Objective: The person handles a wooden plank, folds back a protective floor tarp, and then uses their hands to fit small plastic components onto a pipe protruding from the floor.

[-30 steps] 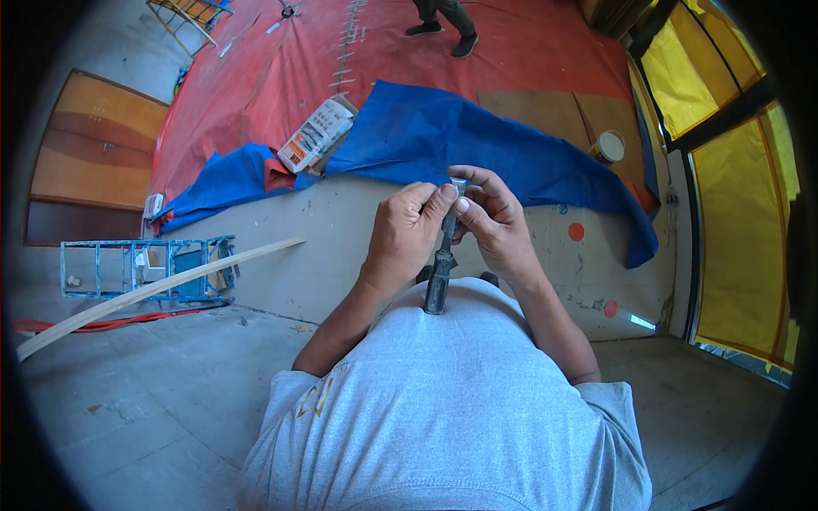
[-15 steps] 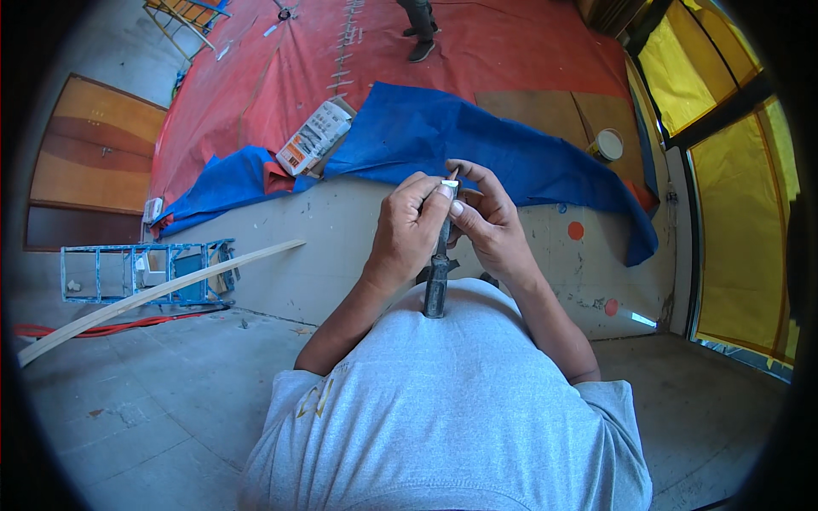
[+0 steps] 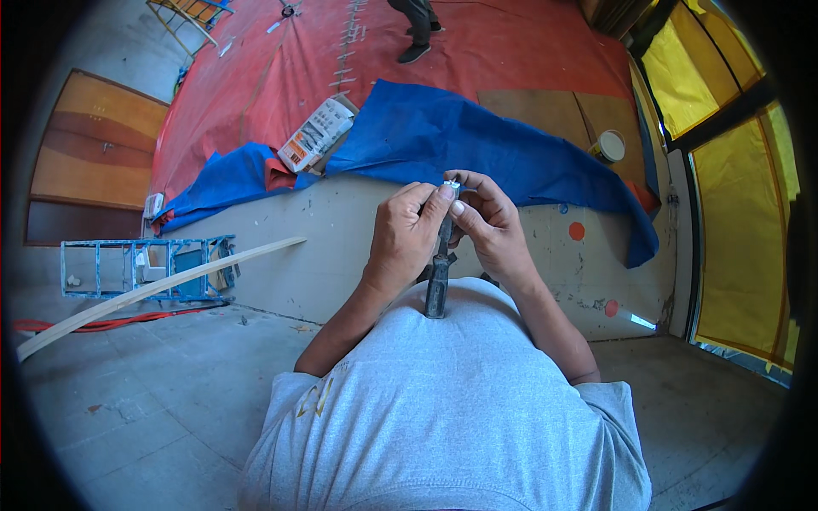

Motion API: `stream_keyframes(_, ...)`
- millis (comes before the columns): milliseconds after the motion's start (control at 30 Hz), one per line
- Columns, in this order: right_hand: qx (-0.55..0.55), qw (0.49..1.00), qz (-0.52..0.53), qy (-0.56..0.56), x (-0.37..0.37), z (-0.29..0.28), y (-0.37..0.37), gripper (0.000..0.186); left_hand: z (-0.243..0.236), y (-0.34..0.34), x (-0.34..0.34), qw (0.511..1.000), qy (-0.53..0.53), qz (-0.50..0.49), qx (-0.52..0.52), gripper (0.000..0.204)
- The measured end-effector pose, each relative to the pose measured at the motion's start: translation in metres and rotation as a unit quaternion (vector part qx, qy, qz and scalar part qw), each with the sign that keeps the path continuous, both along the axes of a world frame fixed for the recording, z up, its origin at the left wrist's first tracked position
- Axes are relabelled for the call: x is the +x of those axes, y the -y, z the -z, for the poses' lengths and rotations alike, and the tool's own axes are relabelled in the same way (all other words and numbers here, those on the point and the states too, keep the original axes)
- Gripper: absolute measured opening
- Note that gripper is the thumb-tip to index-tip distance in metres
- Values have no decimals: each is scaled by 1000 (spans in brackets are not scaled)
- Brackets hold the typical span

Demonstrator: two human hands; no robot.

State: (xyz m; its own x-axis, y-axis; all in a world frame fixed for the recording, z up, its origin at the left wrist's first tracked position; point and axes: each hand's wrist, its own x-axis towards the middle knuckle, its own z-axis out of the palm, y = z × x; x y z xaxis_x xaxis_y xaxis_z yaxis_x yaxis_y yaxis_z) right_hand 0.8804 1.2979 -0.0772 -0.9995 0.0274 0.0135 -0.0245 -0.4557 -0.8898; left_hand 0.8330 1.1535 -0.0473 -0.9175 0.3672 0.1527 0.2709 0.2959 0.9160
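In front of my chest, a slim dark tool (image 3: 437, 285) stands lengthwise, its grip end against my grey shirt (image 3: 443, 383). My left hand (image 3: 402, 230) is closed around its far end, thumb laid along the shaft. At that end shows a small whitish, shiny piece (image 3: 451, 184); its kind is too small to tell. My right hand (image 3: 497, 232) pinches at this same tip from the other side, with thumb and bent fingers close to the piece. The fingers partly hide the tool's far end.
A blue stepladder (image 3: 153, 268) lies at the left, crossed by a long pale wood strip (image 3: 162, 294). Ahead are a blue sheet (image 3: 426, 128), a printed carton (image 3: 319, 136) and a white bucket (image 3: 608, 146). Another person's legs (image 3: 416, 30) stand on the red sheeting (image 3: 477, 51).
My right forefinger has come down from above the tip and now curls over it. My left hand keeps its hold on the tool. The other person's foot has shifted slightly.
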Motion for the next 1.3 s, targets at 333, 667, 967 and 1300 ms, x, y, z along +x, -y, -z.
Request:
stream_keyframes(333,28,998,47,-9,1,-3,3,40,16,5,0,994,79,3,70,29)
stream_keyframes(667,10,999,32,-9,6,-7,-8,50,-13,10,-4,957,256,41,131,30)
stream_keyframes(967,-5,999,6,-31,2,-13,-11,51,-22,6,-8,938,288,110,161,30)
stream_keyframes(1300,-37,998,-20,-47,0,-11,-14,49,-24,-3,-9,970,198,110,84,29)
